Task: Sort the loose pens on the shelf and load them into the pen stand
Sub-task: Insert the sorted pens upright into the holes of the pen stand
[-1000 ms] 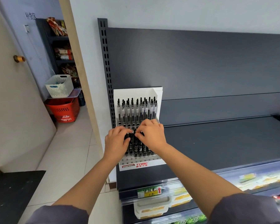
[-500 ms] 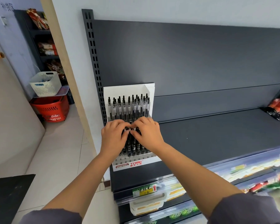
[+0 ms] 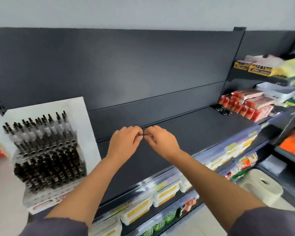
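I am looking at the dark shelf, with the white pen stand standing at its left end. My hands, left hand and right hand, are hovering mid-shelf with curled fingertips nearly meeting; I cannot tell if they are pinching anything. Loose pens are lying far right.

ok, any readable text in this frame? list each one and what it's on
No text is legible; the frame is motion-blurred.
pen stand base strip: red lettering, too blurred to read.
yellow boxes: dark label print, too blurred to read.
shelf-edge tags: too small and blurred to read.
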Available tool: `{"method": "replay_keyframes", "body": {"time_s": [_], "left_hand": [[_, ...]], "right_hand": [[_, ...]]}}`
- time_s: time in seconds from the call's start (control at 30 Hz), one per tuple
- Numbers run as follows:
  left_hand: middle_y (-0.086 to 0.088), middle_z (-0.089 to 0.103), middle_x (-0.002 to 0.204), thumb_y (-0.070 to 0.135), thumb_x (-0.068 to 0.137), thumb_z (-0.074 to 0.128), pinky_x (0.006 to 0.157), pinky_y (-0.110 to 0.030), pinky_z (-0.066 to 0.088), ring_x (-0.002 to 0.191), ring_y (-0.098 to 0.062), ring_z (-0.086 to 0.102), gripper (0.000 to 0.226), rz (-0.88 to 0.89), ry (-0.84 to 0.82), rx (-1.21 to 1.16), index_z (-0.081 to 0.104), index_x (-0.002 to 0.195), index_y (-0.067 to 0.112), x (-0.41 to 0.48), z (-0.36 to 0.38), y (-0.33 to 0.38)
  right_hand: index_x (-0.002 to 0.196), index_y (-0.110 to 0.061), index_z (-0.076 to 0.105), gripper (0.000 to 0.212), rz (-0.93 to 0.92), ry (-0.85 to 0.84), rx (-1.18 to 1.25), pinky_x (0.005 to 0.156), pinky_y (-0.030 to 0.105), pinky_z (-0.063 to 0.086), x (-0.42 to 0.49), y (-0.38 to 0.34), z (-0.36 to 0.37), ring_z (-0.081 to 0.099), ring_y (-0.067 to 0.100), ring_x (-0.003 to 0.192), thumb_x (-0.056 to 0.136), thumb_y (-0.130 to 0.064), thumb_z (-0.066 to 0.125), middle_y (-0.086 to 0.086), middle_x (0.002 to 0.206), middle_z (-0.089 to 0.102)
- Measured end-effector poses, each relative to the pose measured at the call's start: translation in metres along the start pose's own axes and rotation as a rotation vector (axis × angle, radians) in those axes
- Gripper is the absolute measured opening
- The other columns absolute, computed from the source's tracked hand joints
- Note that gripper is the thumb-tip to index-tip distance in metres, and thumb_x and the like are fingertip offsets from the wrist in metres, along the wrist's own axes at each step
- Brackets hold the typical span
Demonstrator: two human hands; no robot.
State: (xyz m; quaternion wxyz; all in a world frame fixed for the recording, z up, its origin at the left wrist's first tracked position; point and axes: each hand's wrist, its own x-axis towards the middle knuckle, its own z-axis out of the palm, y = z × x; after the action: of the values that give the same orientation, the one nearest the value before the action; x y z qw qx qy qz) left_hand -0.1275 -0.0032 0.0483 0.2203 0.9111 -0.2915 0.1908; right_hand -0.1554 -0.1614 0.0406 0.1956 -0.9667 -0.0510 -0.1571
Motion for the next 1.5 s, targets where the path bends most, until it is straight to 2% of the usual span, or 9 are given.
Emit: {"method": "replay_keyframes", "body": {"time_s": [0.33, 0.7, 0.93, 1.03, 1.23, 1.5], "left_hand": [[0.010, 0.062, 0.086, 0.030, 0.093, 0.051, 0.078, -0.032, 0.041, 0.082, -0.016, 0.052, 0.012, 0.148, -0.167, -0.097, 0.057, 0.103, 0.026, 0.101, 0.118, 0.134], [0.013, 0.060, 0.089, 0.031, 0.094, 0.049, 0.081, -0.029, 0.041, 0.083, -0.011, 0.049, 0.016, 0.181, -0.312, -0.168, 0.057, 0.107, 0.028, 0.240, 0.257, 0.179], [0.009, 0.059, 0.108, 0.031, 0.094, 0.048, 0.085, -0.031, 0.041, 0.098, -0.015, 0.052, 0.025, 0.191, -0.448, -0.164, 0.053, 0.118, 0.028, 0.334, 0.334, 0.211], [0.008, 0.054, 0.121, 0.033, 0.094, 0.047, 0.092, -0.033, 0.038, 0.110, -0.016, 0.049, 0.031, 0.172, -0.530, -0.130, 0.049, 0.126, 0.030, 0.357, 0.365, 0.221], [0.004, 0.045, 0.135, 0.034, 0.094, 0.048, 0.097, -0.036, 0.038, 0.121, -0.019, 0.044, 0.041, 0.066, -0.645, -0.079, 0.040, 0.134, 0.033, 0.402, 0.431, 0.237], [-0.001, 0.039, 0.135, 0.035, 0.094, 0.047, 0.100, -0.039, 0.039, 0.124, -0.023, 0.038, 0.048, -0.157, -0.725, -0.042, 0.031, 0.140, 0.035, 0.445, 0.497, 0.272]], "right_hand": [[0.114, -0.023, 0.059, 0.025, 0.257, 0.020, -0.075, 0.079, 0.035, 0.050, -0.028, 0.191, -0.083, 0.055, 0.020, 0.102, 0.098, -0.034, 0.044, -0.002, 0.107, 0.061], [0.115, -0.022, 0.061, 0.025, 0.481, -0.010, -0.084, 0.078, 0.033, 0.049, 0.034, 0.364, -0.102, 0.056, 0.022, 0.102, 0.098, -0.031, 0.045, -0.001, 0.111, 0.059], [0.117, -0.019, 0.060, 0.026, 0.606, -0.048, -0.074, 0.083, 0.039, 0.050, 0.082, 0.468, -0.119, 0.057, 0.027, 0.105, 0.098, -0.027, 0.045, 0.005, 0.118, 0.057], [0.117, -0.016, 0.060, 0.026, 0.630, -0.054, -0.031, 0.082, 0.040, 0.050, 0.098, 0.509, -0.118, 0.055, 0.029, 0.110, 0.098, -0.023, 0.045, 0.008, 0.120, 0.056], [0.117, -0.012, 0.061, 0.027, 0.601, -0.093, 0.029, 0.081, 0.040, 0.050, 0.144, 0.593, -0.111, 0.058, 0.030, 0.101, 0.095, -0.018, 0.045, 0.010, 0.116, 0.058], [0.119, -0.012, 0.060, 0.030, 0.554, -0.265, 0.069, 0.087, 0.040, 0.050, 0.201, 0.679, -0.098, 0.059, 0.034, 0.106, 0.092, -0.016, 0.049, 0.016, 0.120, 0.059]]}}
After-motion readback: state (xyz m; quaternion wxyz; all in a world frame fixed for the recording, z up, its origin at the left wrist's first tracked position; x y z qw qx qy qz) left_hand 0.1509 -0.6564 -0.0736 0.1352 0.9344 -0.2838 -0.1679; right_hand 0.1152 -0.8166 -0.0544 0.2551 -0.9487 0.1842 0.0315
